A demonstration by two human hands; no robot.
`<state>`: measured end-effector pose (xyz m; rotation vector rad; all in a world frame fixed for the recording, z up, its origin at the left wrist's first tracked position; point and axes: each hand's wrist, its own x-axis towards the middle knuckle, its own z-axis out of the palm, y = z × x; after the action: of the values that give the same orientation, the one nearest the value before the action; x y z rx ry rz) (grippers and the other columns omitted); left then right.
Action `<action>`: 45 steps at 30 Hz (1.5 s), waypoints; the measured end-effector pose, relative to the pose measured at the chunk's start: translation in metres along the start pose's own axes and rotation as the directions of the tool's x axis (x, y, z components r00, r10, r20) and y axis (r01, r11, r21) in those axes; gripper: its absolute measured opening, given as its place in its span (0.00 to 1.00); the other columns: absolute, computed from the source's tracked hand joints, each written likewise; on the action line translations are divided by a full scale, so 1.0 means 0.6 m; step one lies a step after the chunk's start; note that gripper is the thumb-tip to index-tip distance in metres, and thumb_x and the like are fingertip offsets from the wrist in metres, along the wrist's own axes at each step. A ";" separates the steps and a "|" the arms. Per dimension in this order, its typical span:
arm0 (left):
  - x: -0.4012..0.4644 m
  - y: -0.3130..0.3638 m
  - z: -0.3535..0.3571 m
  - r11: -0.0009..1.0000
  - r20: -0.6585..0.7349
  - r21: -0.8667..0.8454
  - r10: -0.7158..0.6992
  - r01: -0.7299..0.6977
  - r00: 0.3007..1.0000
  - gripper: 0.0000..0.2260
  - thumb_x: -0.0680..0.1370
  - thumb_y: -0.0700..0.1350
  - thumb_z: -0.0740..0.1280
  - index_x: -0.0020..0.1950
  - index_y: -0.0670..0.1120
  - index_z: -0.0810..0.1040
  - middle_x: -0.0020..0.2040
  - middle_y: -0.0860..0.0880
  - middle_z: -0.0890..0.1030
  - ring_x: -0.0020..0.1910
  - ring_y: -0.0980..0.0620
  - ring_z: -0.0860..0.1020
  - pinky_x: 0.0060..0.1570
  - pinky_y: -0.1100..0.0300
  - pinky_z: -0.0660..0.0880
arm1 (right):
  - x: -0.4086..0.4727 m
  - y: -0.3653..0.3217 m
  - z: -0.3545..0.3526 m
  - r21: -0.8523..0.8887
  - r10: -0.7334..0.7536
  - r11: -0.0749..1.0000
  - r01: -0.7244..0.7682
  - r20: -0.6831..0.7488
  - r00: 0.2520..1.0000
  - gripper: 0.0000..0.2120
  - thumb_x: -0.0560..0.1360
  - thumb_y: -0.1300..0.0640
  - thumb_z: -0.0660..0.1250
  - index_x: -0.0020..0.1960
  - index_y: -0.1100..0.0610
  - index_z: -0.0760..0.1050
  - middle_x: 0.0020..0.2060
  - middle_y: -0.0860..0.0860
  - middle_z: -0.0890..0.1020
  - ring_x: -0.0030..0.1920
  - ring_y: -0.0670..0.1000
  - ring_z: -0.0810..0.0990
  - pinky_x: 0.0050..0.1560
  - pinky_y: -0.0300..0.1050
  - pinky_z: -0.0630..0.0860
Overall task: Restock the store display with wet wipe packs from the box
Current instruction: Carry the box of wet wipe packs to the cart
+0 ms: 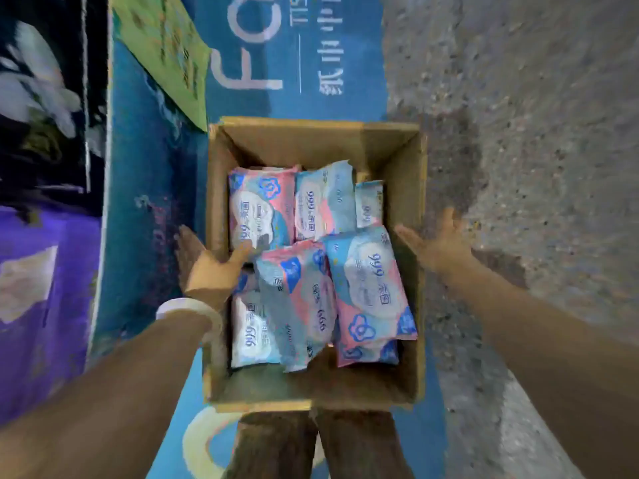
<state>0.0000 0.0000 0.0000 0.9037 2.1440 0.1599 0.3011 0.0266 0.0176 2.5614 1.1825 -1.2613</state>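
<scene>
An open cardboard box (404, 174) stands on a blue floor panel, holding several pink-and-blue wet wipe packs (370, 288) that lie loosely on one another. My left hand (204, 267) hovers over the box's left wall with straight fingers, its thumb reaching over a pack at the left. My right hand (435, 243) is at the box's right wall, palm turned inward, fingers straight. Neither hand holds a pack. A white bracelet circles my left wrist.
The blue panel (294, 57) with white lettering runs under the box. A green sheet (166, 46) lies at the top left. Purple packaging (38, 299) and dark goods (41, 84) fill the left edge. Grey speckled floor (536, 98) lies to the right.
</scene>
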 end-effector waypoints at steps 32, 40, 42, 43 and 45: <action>-0.067 0.013 -0.070 0.975 -0.155 0.222 0.045 -0.010 0.987 0.10 0.73 0.39 0.68 0.49 0.33 0.77 0.47 0.31 0.80 0.49 0.33 0.78 0.44 0.51 0.72 | -0.068 0.037 -0.046 -0.102 0.060 0.992 -0.075 -0.140 0.988 0.19 0.72 0.51 0.71 0.51 0.68 0.78 0.50 0.66 0.82 0.53 0.64 0.81 0.47 0.53 0.76; -0.252 0.082 -0.226 0.975 -0.157 0.213 0.100 -0.065 0.982 0.11 0.73 0.38 0.66 0.52 0.33 0.77 0.50 0.32 0.80 0.53 0.32 0.77 0.50 0.47 0.74 | -0.272 0.000 -0.210 -0.094 0.024 0.995 -0.041 -0.169 0.985 0.20 0.72 0.52 0.72 0.55 0.67 0.77 0.54 0.66 0.81 0.55 0.64 0.80 0.46 0.51 0.75; -0.307 0.098 -0.271 0.976 -0.168 0.204 0.108 -0.073 0.980 0.11 0.73 0.38 0.66 0.52 0.33 0.77 0.51 0.31 0.80 0.54 0.32 0.77 0.51 0.46 0.73 | -0.329 -0.010 -0.255 -0.105 0.027 0.993 -0.046 -0.176 0.984 0.22 0.71 0.50 0.72 0.54 0.67 0.78 0.52 0.65 0.82 0.53 0.63 0.81 0.46 0.51 0.76; -0.335 0.105 -0.293 0.978 -0.173 0.196 0.111 -0.076 0.979 0.11 0.73 0.38 0.66 0.53 0.33 0.76 0.51 0.31 0.80 0.54 0.32 0.76 0.52 0.46 0.73 | -0.358 -0.015 -0.277 -0.116 0.022 0.992 -0.044 -0.183 0.983 0.22 0.71 0.49 0.73 0.54 0.67 0.78 0.52 0.65 0.82 0.53 0.63 0.81 0.46 0.51 0.77; -0.390 0.117 -0.336 0.982 -0.182 0.174 0.106 -0.074 0.978 0.12 0.73 0.38 0.66 0.54 0.33 0.76 0.52 0.32 0.80 0.55 0.32 0.77 0.53 0.45 0.74 | -0.414 -0.023 -0.317 -0.132 -0.002 0.991 -0.025 -0.203 0.979 0.23 0.70 0.49 0.73 0.54 0.67 0.78 0.52 0.65 0.82 0.54 0.63 0.81 0.48 0.52 0.77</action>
<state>-0.0026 -0.0657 0.3098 1.1228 2.3204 0.1172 0.3239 -0.0483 0.3211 2.6414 1.2376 -0.8997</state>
